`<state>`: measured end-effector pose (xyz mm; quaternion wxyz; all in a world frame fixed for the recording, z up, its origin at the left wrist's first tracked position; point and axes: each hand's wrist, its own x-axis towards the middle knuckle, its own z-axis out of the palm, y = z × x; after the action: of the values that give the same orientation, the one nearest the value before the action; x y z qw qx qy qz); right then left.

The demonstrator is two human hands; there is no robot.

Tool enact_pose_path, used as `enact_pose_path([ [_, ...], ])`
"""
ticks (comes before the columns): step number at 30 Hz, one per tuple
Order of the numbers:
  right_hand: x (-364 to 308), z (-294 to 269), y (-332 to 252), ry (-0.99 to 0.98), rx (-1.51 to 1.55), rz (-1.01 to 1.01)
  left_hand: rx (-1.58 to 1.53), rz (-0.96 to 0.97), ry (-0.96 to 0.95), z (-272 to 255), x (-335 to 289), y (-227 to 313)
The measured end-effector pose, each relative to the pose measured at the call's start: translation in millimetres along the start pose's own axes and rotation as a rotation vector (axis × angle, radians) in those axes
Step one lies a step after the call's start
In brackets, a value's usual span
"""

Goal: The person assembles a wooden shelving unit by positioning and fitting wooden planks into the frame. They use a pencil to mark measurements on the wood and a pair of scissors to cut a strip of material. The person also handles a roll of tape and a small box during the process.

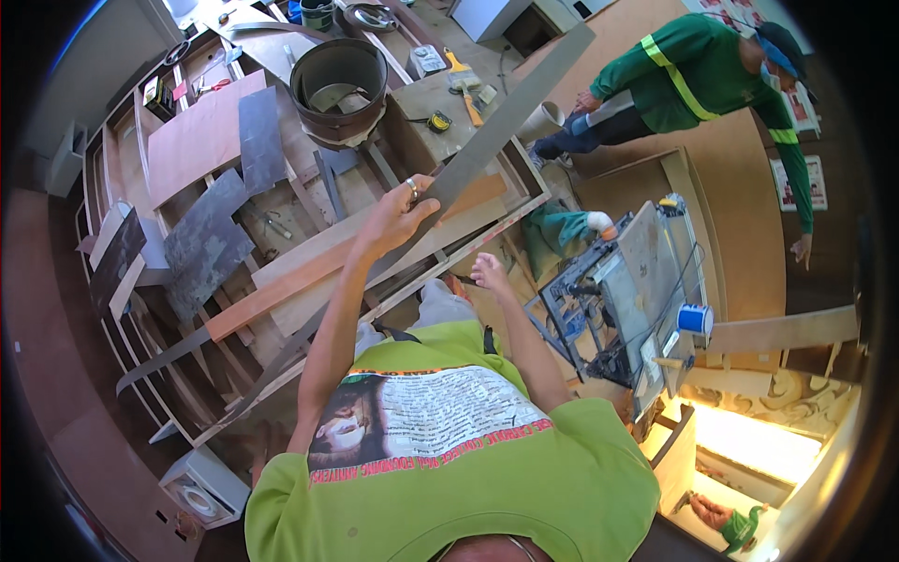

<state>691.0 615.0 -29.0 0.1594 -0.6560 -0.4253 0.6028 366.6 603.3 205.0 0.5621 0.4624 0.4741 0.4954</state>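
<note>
My left hand (398, 220) is closed on a long, thin grey strip (510, 122) that looks like laminate, with a ring on one finger. The strip slants from the upper right down past my left forearm. Beneath it lie a reddish-brown wooden strip (290, 288) and a paler board on a wooden frame (529, 204). Near my waist, beside the frame's edge, my right hand (490, 273) is raised with fingers loosely bent and apart, holding nothing.
A dark round drum (339, 84), a paintbrush (464, 84), a tape measure (438, 122) and dark sheets (208, 245) lie across the frame. To the right stands a table saw (641, 281) with a blue-and-white can (695, 319). A co-worker in green (693, 70) bends beyond it.
</note>
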Motion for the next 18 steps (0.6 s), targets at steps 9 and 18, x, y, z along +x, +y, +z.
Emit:
enact_pose_path([
  [9, 201.4, -75.7, -74.4, -0.077, 0.008, 0.006, -0.003, -0.038, 0.331, -5.6, 67.2, -10.6],
  [18, 401.2, -37.1, -168.7, -0.02, -0.253, -0.374, -0.002, -0.216, 0.447, -24.3, 119.0, -30.9],
])
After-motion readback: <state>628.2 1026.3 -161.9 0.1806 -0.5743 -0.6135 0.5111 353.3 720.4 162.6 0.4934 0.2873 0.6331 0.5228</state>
